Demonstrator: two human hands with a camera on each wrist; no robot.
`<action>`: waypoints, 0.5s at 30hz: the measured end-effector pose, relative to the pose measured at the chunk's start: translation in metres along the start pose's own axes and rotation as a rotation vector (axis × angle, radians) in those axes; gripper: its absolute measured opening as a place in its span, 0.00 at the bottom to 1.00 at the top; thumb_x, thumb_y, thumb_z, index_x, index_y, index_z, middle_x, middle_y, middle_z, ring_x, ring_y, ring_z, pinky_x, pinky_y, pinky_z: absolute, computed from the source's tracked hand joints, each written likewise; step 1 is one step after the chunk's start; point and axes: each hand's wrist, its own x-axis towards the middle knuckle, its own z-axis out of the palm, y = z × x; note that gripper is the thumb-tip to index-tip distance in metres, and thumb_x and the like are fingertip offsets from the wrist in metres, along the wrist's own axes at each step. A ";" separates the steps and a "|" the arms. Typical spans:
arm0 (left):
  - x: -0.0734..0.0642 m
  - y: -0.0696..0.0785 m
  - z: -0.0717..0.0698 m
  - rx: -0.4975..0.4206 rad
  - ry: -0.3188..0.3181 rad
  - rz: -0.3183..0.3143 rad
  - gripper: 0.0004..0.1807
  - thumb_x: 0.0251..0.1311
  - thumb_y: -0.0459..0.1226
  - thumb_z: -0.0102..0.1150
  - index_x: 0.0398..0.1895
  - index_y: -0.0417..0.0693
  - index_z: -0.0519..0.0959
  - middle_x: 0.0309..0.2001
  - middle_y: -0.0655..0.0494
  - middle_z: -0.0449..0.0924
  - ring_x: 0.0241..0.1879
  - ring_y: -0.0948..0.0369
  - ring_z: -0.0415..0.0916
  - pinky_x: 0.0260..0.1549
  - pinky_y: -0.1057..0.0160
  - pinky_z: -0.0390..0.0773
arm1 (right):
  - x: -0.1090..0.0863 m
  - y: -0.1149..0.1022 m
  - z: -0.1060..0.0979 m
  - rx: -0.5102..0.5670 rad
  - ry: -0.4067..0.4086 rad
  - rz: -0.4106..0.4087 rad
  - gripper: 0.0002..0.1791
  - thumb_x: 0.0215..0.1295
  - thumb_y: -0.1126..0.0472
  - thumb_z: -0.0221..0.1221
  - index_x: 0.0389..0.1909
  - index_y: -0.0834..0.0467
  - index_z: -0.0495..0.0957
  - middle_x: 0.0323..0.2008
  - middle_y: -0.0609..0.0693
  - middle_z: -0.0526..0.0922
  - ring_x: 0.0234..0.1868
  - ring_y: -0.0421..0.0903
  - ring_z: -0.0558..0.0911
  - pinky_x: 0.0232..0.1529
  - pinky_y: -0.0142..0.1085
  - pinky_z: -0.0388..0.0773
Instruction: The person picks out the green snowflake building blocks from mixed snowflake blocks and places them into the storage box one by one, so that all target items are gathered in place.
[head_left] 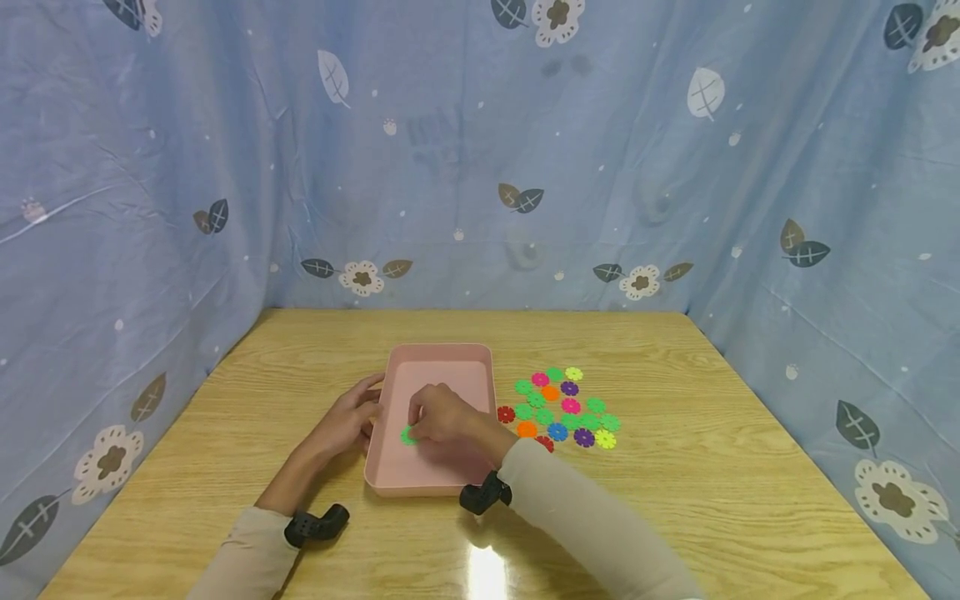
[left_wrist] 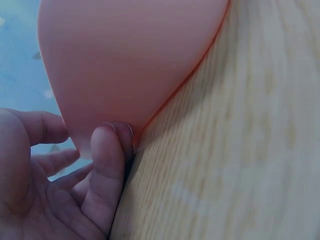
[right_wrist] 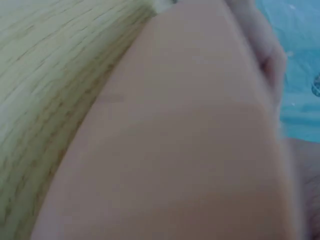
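A shallow pink tray (head_left: pixel 431 490) lies on the table in the head view. My left hand (head_left: pixel 347 423) rests against its left side, fingers loosely bent. Up close in the left wrist view, fingertips (left_wrist: pixel 104 137) touch the tray's outer wall low down by the table, and another finger reaches its rim. Inside the tray, my right hand (head_left: pixel 446 414) pinches a green flower-shaped disc (head_left: pixel 407 436) close over the tray floor; the fingers cover part of the disc. The tray's wall (right_wrist: pixel 170 130) fills most of the blurred right wrist view, hiding the fingertips.
Right of the tray, several flower-shaped discs lie loosely spread: green (head_left: pixel 544 416), orange (head_left: pixel 527 429), red (head_left: pixel 506 414), pink (head_left: pixel 571 406), purple (head_left: pixel 584 437), blue (head_left: pixel 557 432) and yellow (head_left: pixel 605 439). A blue patterned curtain (head_left: pixel 465 150) encloses the wooden table (head_left: pixel 675 500) at the back and sides.
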 end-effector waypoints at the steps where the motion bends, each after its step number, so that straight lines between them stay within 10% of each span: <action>1: 0.000 0.000 0.000 0.007 0.003 -0.002 0.38 0.71 0.31 0.43 0.82 0.44 0.44 0.73 0.26 0.55 0.23 0.50 0.84 0.19 0.59 0.83 | 0.001 -0.001 0.001 -0.025 0.004 -0.006 0.06 0.58 0.61 0.73 0.27 0.55 0.84 0.26 0.42 0.79 0.26 0.37 0.74 0.27 0.26 0.73; 15: 0.001 -0.001 0.001 0.037 0.032 -0.014 0.38 0.71 0.31 0.42 0.82 0.44 0.46 0.73 0.27 0.58 0.22 0.52 0.82 0.18 0.58 0.82 | 0.004 -0.007 0.016 -0.042 0.048 -0.005 0.08 0.63 0.56 0.70 0.29 0.52 0.81 0.27 0.41 0.79 0.28 0.39 0.74 0.29 0.28 0.72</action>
